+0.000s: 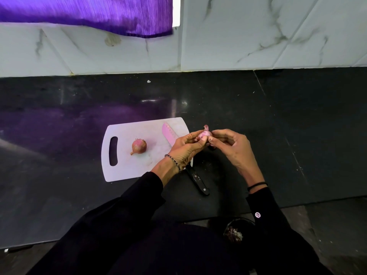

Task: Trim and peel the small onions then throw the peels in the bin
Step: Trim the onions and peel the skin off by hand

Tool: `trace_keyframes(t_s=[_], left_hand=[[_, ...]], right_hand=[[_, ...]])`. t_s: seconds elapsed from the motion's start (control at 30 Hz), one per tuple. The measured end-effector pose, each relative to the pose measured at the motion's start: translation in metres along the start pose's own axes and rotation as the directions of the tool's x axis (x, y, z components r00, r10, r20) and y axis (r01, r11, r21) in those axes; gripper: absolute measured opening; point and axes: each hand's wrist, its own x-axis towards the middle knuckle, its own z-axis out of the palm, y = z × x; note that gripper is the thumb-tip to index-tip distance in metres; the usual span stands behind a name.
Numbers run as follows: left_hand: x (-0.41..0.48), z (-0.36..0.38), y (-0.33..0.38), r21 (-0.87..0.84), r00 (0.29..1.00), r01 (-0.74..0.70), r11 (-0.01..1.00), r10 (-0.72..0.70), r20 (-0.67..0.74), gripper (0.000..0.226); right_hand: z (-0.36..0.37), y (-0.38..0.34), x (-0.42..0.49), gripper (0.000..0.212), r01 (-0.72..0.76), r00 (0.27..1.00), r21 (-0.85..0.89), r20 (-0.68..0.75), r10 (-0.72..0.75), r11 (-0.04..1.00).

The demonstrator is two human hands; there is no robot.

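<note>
One small onion [204, 134], tip pointed away, is gripped by left hand [185, 146] and pinched by right hand [233, 148] beside the cutting board [129, 132].

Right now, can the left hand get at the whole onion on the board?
Likely yes, once freed: the left hand and right hand both hold the part-peeled onion. The whole onion lies on the cutting board, just past the flat knife.

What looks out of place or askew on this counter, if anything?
The knife lies askew: pink blade on the cutting board, black handle off its edge on the counter, directly under the left hand, which holds an onion. Otherwise nothing stands out.
</note>
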Motion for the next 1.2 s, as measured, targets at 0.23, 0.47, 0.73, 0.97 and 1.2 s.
trace_keyframes(t_s=[0.23, 0.47, 0.73, 0.97, 1.2], left_hand=[[-0.002, -0.003, 0.003, -0.123, 1.0, 0.021, 0.992, -0.019, 0.02, 0.025], [0.0, -0.002, 0.004, -0.108, 0.999, -0.007, 0.994, 0.01, 0.033, 0.038], [0.003, -0.005, 0.002, 0.089, 0.989, -0.12, 0.989, 0.127, -0.08, 0.039], [0.0, -0.001, 0.003, -0.089, 0.997, -0.032, 0.996, 0.026, -0.069, 0.016], [0.002, -0.002, 0.007, -0.195, 0.996, 0.046, 0.98, -0.061, -0.071, 0.027]], right_hand=[[-0.002, -0.01, -0.003, 0.024, 0.055, 0.998, -0.037, 0.028, -0.054, 0.998], [0.002, -0.013, 0.0, 0.014, 0.039, 0.997, -0.063, -0.057, -0.042, 0.997], [0.006, -0.013, 0.001, 0.018, -0.153, 0.988, 0.166, 0.046, 0.147, 0.974], [0.009, -0.015, 0.002, 0.013, -0.32, 0.942, 0.45, 0.06, 0.329, 0.834], [0.001, -0.008, -0.002, 0.01, -0.318, 0.932, 0.545, 0.031, 0.36, 0.776]])
